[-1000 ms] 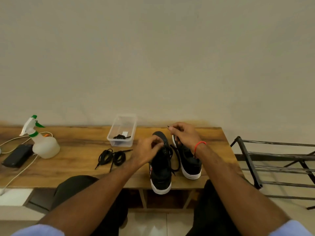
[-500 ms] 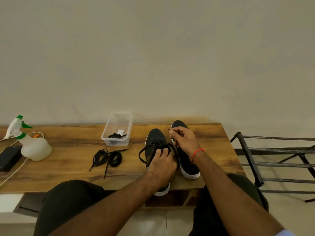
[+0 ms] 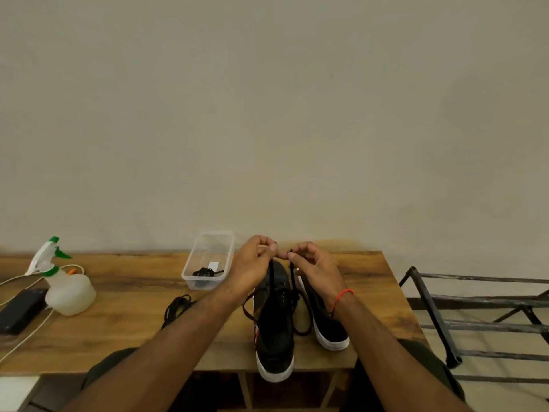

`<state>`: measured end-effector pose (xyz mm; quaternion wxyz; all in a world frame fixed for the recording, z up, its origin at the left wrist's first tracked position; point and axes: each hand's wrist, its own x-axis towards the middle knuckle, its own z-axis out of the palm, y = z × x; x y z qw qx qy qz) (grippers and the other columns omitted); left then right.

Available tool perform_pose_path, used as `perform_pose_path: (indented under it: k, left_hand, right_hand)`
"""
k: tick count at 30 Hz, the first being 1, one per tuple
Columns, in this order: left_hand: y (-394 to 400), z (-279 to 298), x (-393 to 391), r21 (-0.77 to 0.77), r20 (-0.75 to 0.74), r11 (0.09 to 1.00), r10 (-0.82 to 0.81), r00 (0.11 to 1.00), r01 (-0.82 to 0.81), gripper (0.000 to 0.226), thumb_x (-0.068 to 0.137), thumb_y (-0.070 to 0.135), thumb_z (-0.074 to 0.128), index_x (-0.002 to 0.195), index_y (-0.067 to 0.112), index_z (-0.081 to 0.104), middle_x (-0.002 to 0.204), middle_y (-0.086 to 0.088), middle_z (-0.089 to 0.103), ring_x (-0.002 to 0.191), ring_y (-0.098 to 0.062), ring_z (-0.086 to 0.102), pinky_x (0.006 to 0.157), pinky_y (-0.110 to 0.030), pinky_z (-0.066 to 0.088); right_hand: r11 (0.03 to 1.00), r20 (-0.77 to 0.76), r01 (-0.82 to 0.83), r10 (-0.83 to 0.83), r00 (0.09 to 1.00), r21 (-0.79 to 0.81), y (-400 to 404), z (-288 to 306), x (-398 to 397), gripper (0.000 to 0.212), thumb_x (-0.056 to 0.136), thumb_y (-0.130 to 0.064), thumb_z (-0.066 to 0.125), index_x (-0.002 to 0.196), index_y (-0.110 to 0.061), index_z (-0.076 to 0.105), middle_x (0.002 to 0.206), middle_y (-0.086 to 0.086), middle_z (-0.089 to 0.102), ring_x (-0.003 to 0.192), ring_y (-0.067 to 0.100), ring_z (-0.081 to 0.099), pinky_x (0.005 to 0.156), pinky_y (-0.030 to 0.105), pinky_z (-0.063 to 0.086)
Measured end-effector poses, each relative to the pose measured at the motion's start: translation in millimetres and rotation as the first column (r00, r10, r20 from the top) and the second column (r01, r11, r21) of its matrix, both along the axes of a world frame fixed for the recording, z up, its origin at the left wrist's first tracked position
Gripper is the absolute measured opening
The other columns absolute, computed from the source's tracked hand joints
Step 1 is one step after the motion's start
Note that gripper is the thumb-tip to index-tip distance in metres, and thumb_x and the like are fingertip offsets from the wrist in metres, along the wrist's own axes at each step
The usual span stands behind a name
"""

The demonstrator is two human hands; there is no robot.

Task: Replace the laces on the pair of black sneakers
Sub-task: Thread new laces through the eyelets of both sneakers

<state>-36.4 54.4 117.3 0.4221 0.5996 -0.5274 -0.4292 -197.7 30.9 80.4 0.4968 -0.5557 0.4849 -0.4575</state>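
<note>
Both the left hand (image 3: pixel 252 269) and right hand (image 3: pixel 315 267) are pinching black lace ends (image 3: pixel 271 270), seemingly, directly above the lengthwise-lying black white-soled sneaker (image 3: pixel 274 328).

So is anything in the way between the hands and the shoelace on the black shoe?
No. The left hand and right hand already pinch the two ends of the black shoelace, lifted above the left black white-soled sneaker. Nothing visible sits between them.
</note>
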Motion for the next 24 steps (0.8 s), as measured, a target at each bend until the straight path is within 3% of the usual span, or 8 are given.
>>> perform_pose_path:
  k: [4, 8, 11, 15, 19, 22, 24]
  left_hand:
    - [-17.7, 66.5, 5.4, -0.252, -0.007, 0.967, 0.025, 1.0, -0.026, 0.005, 0.099, 0.027, 0.065, 0.102, 0.025, 0.068, 0.101, 0.01, 0.074, 0.104, -0.007, 0.066, 0.089, -0.023, 0.049]
    - [-29.3, 159.3, 12.2, -0.451, -0.099, 0.889, 0.042, 0.994, -0.083, 0.002, 0.092, 0.024, 0.074, 0.093, 0.025, 0.074, 0.093, 0.011, 0.073, 0.09, -0.001, 0.066, 0.082, -0.017, 0.048]
    - [-31.7, 223.0, 17.7, -0.549, -0.136, 0.831, 0.02, 0.991, -0.092, 0.004, 0.09, 0.02, 0.076, 0.093, 0.021, 0.075, 0.089, 0.009, 0.075, 0.082, 0.004, 0.067, 0.079, -0.014, 0.049]
    - [-26.8, 286.2, 22.7, -0.595, -0.092, 0.801, 0.014, 0.996, -0.066, 0.013, 0.09, 0.023, 0.077, 0.101, 0.016, 0.076, 0.093, 0.005, 0.077, 0.085, 0.001, 0.069, 0.076, -0.012, 0.049]
    - [-16.9, 324.1, 20.4, -0.566, -0.082, 0.82, 0.044, 0.996, -0.083, 0.019, 0.089, 0.03, 0.077, 0.106, 0.02, 0.076, 0.093, 0.013, 0.072, 0.081, 0.003, 0.062, 0.056, -0.007, 0.04]
    - [-14.3, 340.6, 19.0, -0.584, -0.098, 0.806, 0.049, 0.994, -0.097, 0.021, 0.088, 0.029, 0.079, 0.106, 0.018, 0.077, 0.091, 0.011, 0.072, 0.082, -0.001, 0.061, 0.054, -0.006, 0.041]
    - [-13.8, 347.5, 18.0, -0.611, -0.083, 0.785, 0.062, 0.995, -0.1, 0.019, 0.087, 0.026, 0.08, 0.104, 0.017, 0.077, 0.09, 0.008, 0.073, 0.082, -0.002, 0.063, 0.062, -0.008, 0.044]
  right_hand:
    - [0.981, 0.039, 0.072, -0.066, 0.997, -0.179, -9.5, 83.9, 11.7, 0.007, 0.09, -0.02, 0.073, 0.096, -0.016, 0.074, 0.09, -0.005, 0.073, 0.087, 0.006, 0.066, 0.083, 0.028, 0.056]
    - [0.932, 0.075, 0.063, -0.039, 0.996, -0.357, -20.1, 191.6, 23.1, 0.011, 0.09, -0.012, 0.072, 0.099, -0.007, 0.074, 0.082, -0.005, 0.071, 0.07, -0.006, 0.063, 0.07, 0.012, 0.05]
    - [0.88, 0.042, 0.072, -0.059, 0.997, -0.47, -24.5, 258.4, 28.7, 0.012, 0.087, -0.014, 0.075, 0.097, -0.007, 0.075, 0.081, -0.004, 0.073, 0.066, -0.007, 0.063, 0.064, 0.008, 0.046]
    - [0.81, -0.063, 0.046, -0.101, 0.993, -0.584, -27.5, 320.4, 27.5, 0.004, 0.088, -0.021, 0.075, 0.091, -0.019, 0.076, 0.083, -0.011, 0.074, 0.072, -0.01, 0.064, 0.072, 0.012, 0.047]
    - [0.767, -0.129, 0.026, -0.141, 0.982, -0.641, -25.8, 359.4, 21.3, 0.012, 0.089, -0.025, 0.075, 0.097, -0.017, 0.077, 0.089, -0.009, 0.074, 0.081, -0.004, 0.065, 0.079, 0.016, 0.049]
    - [0.76, -0.129, 0.019, -0.135, 0.982, -0.65, -23.0, 374.8, 16.5, 0.014, 0.087, -0.025, 0.077, 0.098, -0.016, 0.078, 0.086, -0.009, 0.074, 0.077, -0.005, 0.066, 0.073, 0.013, 0.046]
    - [0.741, -0.111, 0.035, -0.148, 0.983, -0.671, -20.6, 382.6, 14.5, 0.014, 0.086, -0.025, 0.078, 0.096, -0.016, 0.079, 0.085, -0.008, 0.075, 0.079, -0.001, 0.068, 0.074, 0.015, 0.048]
